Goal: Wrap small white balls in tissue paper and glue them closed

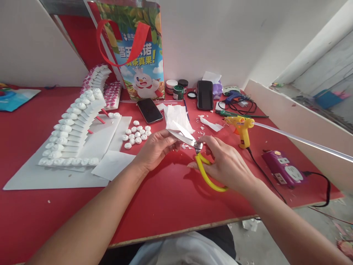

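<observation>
Near the middle of the red table, my right hand (226,162) is closed on yellow-handled scissors (205,173), whose blades point left and stand apart. My left hand (156,147) pinches a small white strip (184,138) that lies between or beside the blades. Left of my hands lie several small white rosettes (138,134). A curved white piece edged with rosettes (73,127) rests on a white board (24,176) at the left. Behind my hands is a stack of white sheets (178,116).
A yellow glue gun (241,130) with a long clear stick and a purple power box (284,167) are at the right. At the back stand a colourful bag (146,73), paint jars (178,90) and a black tray (204,95). A phone (149,110) lies behind the loose rosettes.
</observation>
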Demonstrator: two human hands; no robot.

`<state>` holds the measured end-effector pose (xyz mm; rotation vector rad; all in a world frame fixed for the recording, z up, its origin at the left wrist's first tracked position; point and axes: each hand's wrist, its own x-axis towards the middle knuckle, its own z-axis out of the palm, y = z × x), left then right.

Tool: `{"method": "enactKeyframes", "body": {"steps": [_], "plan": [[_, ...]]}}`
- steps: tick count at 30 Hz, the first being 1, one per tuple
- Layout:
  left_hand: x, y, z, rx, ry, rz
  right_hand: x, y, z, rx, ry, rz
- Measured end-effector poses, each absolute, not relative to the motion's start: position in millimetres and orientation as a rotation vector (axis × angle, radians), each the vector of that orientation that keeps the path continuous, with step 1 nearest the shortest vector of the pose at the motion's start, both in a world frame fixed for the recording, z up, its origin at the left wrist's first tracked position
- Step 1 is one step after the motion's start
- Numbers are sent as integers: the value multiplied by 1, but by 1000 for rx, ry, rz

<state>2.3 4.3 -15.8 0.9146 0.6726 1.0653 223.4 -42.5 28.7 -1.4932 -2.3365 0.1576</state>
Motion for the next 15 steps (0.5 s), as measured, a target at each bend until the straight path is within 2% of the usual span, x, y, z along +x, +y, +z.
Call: {"method": "enactKeyframes", "body": {"steps": [15], "plan": [[4, 3, -10, 899, 709, 1060, 224, -45, 27, -1501, -2263, 230]]}}
